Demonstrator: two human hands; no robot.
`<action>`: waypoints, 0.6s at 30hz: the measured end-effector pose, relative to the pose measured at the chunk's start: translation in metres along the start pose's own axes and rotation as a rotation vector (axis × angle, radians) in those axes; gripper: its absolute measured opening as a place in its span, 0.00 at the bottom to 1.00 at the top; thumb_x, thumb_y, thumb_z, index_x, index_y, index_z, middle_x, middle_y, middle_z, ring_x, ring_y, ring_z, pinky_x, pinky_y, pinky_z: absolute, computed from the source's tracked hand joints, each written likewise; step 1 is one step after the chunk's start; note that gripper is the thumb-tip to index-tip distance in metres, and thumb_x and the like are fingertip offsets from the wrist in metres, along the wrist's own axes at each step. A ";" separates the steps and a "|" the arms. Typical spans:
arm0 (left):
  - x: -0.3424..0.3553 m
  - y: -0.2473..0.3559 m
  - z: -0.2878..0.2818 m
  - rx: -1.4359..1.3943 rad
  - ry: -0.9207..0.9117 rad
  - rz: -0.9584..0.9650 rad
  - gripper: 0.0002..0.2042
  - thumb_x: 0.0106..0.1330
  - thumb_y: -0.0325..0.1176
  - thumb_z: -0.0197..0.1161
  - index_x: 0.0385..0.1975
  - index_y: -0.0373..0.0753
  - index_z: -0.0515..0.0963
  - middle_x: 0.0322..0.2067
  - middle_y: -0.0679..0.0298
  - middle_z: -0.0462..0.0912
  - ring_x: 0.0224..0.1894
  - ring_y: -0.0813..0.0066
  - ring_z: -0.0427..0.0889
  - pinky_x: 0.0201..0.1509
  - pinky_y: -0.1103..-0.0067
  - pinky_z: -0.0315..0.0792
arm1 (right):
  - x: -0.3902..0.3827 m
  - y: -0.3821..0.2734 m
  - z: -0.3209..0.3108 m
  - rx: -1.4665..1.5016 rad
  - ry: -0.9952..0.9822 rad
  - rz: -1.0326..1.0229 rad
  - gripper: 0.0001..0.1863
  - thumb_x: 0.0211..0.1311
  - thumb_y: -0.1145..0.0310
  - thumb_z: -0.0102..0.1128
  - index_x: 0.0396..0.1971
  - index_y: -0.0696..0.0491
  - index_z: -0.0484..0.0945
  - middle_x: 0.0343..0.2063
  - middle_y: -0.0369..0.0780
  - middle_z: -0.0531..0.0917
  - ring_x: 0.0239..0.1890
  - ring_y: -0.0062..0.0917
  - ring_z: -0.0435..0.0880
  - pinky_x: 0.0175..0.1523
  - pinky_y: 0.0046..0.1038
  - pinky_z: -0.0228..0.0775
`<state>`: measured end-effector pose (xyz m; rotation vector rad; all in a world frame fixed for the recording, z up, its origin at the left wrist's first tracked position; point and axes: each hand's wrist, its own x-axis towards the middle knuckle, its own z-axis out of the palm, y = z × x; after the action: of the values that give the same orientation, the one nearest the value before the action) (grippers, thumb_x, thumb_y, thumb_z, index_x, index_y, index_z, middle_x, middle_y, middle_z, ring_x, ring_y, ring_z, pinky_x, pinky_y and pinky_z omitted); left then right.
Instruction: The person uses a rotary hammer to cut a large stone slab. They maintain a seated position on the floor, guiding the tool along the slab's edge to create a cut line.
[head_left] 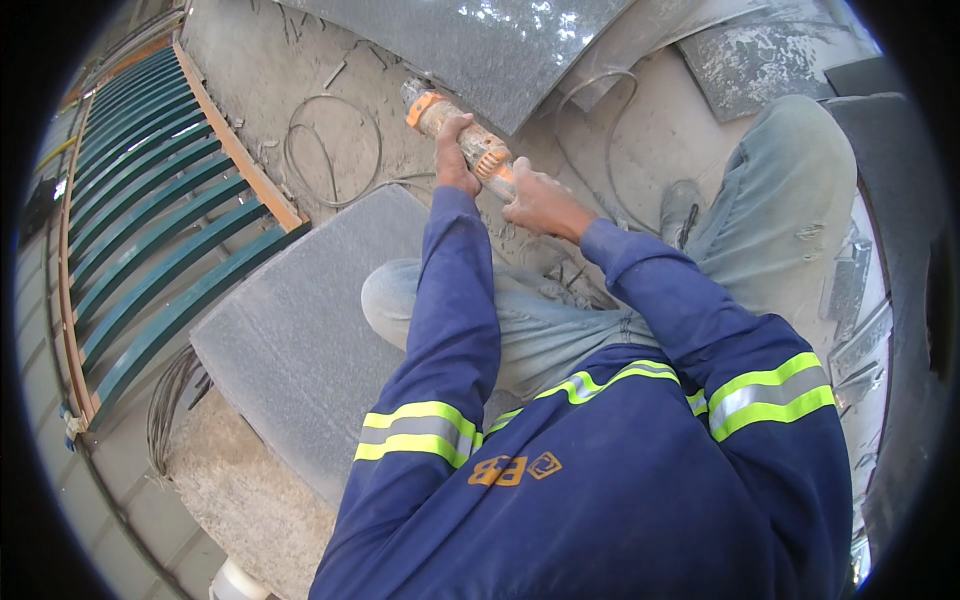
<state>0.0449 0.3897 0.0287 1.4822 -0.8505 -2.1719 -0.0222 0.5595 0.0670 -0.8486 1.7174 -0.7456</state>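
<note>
A dusty orange and grey angle grinder (pixel 434 113) slants across the upper middle, its dark head toward the far left. My left hand (pixel 457 155) is wrapped around the middle of its body. At the rear, near end, my right hand (pixel 543 201) grips the handle, fingers closed. Whether a disc is fitted on the head I cannot tell. Just beyond the tool lies a large grey stone slab (pixel 470 50), and the grinder appears apart from it. Another grey slab (pixel 310 320) sits to the left of my bent knee.
Loose cable (pixel 333 203) loops over the dusty floor left of the grinder, and another cable (pixel 612 170) curls on the right. A rack with green slats (pixel 160 220) stands at the left. Dark slabs (pixel 760 65) lie at the far right, with broken offcuts (pixel 860 340) beside my right leg.
</note>
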 end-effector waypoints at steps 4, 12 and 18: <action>-0.004 -0.002 -0.004 -0.003 -0.035 -0.010 0.15 0.60 0.37 0.63 0.41 0.36 0.70 0.29 0.56 0.77 0.27 0.61 0.83 0.33 0.64 0.83 | -0.008 0.001 0.002 -0.001 0.019 -0.025 0.27 0.52 0.67 0.59 0.49 0.66 0.63 0.43 0.61 0.82 0.51 0.56 0.82 0.56 0.51 0.72; -0.055 -0.017 0.015 0.005 0.051 0.009 0.19 0.55 0.36 0.67 0.43 0.34 0.71 0.30 0.59 0.76 0.28 0.65 0.82 0.33 0.67 0.81 | -0.048 0.009 0.004 0.012 0.020 -0.013 0.23 0.53 0.67 0.60 0.44 0.63 0.61 0.37 0.59 0.83 0.45 0.57 0.83 0.51 0.51 0.73; -0.046 -0.020 0.006 0.017 0.016 0.013 0.20 0.55 0.36 0.68 0.43 0.33 0.72 0.32 0.58 0.77 0.29 0.64 0.82 0.35 0.66 0.81 | -0.047 0.008 0.004 0.007 0.004 -0.003 0.23 0.54 0.67 0.60 0.43 0.63 0.61 0.37 0.59 0.82 0.45 0.57 0.83 0.50 0.52 0.73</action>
<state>0.0566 0.4341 0.0493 1.4960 -0.8724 -2.1454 -0.0100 0.6025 0.0840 -0.8452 1.7167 -0.7552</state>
